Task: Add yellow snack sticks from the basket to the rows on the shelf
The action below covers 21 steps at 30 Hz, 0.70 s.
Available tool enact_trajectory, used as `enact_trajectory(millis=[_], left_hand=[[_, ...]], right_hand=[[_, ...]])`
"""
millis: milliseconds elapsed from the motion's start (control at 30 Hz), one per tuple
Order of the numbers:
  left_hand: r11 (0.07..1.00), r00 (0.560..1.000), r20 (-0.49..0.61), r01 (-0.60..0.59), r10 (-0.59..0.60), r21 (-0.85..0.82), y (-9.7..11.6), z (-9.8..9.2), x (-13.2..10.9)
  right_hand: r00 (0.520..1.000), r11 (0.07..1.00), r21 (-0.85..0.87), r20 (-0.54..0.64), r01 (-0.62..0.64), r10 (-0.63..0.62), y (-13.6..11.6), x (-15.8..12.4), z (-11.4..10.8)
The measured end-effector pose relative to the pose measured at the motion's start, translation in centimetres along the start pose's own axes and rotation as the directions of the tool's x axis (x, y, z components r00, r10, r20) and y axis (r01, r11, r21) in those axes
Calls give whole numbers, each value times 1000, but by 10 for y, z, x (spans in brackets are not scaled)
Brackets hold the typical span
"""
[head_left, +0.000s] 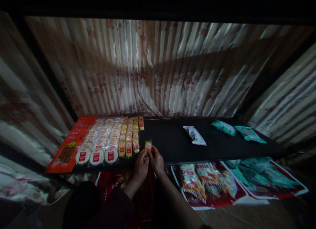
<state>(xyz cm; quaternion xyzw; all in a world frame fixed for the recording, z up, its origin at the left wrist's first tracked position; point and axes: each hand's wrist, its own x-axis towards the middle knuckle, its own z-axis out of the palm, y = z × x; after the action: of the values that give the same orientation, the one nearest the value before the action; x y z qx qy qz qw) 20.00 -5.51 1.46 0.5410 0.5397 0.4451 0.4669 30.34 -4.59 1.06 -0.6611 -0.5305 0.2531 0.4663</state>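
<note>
Both my hands meet at the front edge of a black shelf board (172, 143). My left hand (141, 165) and my right hand (156, 160) pinch a small yellow snack packet (148, 145) between their fingertips, holding it upright on the board. Just left of it stand rows of similar yellow packets (129, 137). Further left lie rows of round white wrapped cakes (101, 145) with red labels. A flat orange snack bag (71, 145) lies at the board's left end.
A white wrapped packet (195, 135) lies mid-board, and two green packets (223, 127) (249, 133) lie at the right end. Below the board, bags of snacks (204, 183) and green packets (256, 178) lie on red-bordered sheets. Striped plastic sheeting (153, 67) walls in the back and sides.
</note>
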Motion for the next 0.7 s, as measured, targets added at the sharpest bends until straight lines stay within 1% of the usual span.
enact_trajectory(millis=[133,233,333,433,533,600,700], left_hand=[[994,999,31,-39,36,100,6,4,-1],[991,999,19,-42,40,126,11,10,0],[989,999,3,-49,49,142,12,17,8],[984,998,-26,-56,62,171,5,25,21],[965,995,-61,-66,84,252,-7,34,36],[942,991,-75,-77,107,326,-14,44,48],[925,989,-81,-83,122,372,-17,64,69]], right_hand=[[1000,1000,-16,1,18,-18,1,9,2],[1000,1000,-27,-1,3,-3,3,17,5],[1000,1000,-9,0,-12,12,3,26,9],[1000,999,24,10,-26,25,2,36,12],[999,997,65,20,-37,36,4,46,16],[1000,996,82,22,-22,20,8,54,19],[1000,995,97,21,15,-17,14,64,24]])
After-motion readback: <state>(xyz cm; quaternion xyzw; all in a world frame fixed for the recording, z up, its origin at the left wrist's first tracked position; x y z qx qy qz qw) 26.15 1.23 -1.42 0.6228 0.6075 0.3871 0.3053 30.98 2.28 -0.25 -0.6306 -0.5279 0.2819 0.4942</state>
